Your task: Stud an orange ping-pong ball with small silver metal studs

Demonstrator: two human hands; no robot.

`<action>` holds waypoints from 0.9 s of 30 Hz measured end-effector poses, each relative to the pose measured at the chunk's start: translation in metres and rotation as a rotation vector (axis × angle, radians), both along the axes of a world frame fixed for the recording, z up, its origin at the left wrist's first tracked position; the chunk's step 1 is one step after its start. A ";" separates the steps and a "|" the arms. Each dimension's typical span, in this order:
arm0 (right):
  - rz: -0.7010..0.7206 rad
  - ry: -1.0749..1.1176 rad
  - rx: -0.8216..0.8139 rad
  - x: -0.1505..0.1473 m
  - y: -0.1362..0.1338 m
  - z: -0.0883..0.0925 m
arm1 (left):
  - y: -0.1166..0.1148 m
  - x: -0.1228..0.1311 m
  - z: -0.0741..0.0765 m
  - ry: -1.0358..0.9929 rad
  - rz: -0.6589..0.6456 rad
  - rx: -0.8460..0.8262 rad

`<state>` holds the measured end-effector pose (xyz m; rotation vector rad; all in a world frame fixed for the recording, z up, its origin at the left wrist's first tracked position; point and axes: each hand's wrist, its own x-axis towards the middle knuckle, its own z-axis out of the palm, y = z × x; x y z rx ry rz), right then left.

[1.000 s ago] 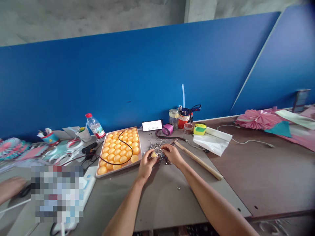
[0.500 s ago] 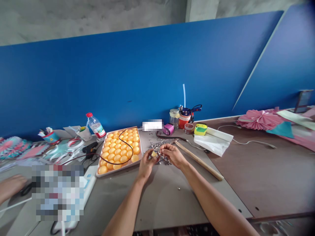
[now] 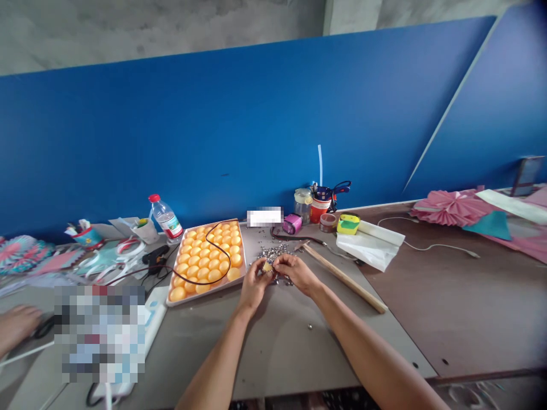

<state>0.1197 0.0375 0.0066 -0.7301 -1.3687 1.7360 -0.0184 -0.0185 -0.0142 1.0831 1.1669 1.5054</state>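
Observation:
Between the thumb and fingers of my left hand (image 3: 255,286) is a small yellowish piece (image 3: 267,266), too small to name more exactly. My right hand (image 3: 297,272) is closed in a pinch right beside it, its fingertips close to the piece; whatever they hold is hidden. Under and behind both hands lies a scattered heap of small shiny metal parts (image 3: 273,251). A hammer (image 3: 345,279) with a wooden handle rests to the right of my right hand. Left of my left hand sits a shallow white tray (image 3: 205,297) filled with orange balls (image 3: 207,263), a dark cord lying across them.
At the back stand a red-capped bottle (image 3: 166,218), a glass jar (image 3: 302,206), a red cup of tools (image 3: 320,209), a purple object (image 3: 292,224) and a yellow-green container (image 3: 348,224). White sheet material (image 3: 376,245) lies right. Another person's hand (image 3: 19,327) is at far left.
My right hand has shifted slightly left, its fingertips now nearer the yellowish piece. My left hand stays almost in place. The other person's hand has moved a little left.

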 end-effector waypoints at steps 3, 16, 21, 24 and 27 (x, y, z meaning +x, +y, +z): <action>0.002 -0.004 -0.028 -0.001 0.000 -0.003 | 0.000 0.000 -0.001 0.075 0.028 0.017; -0.024 -0.030 -0.045 -0.001 0.001 -0.007 | 0.000 -0.003 0.000 0.268 0.036 0.039; 0.059 0.012 -0.092 0.002 0.002 -0.005 | 0.000 -0.003 0.001 0.268 0.055 0.049; 0.080 0.000 -0.110 0.004 0.002 -0.003 | -0.001 -0.002 0.003 0.278 0.067 0.049; 0.077 -0.021 -0.113 0.004 0.001 -0.001 | -0.001 -0.002 0.003 0.283 0.067 0.047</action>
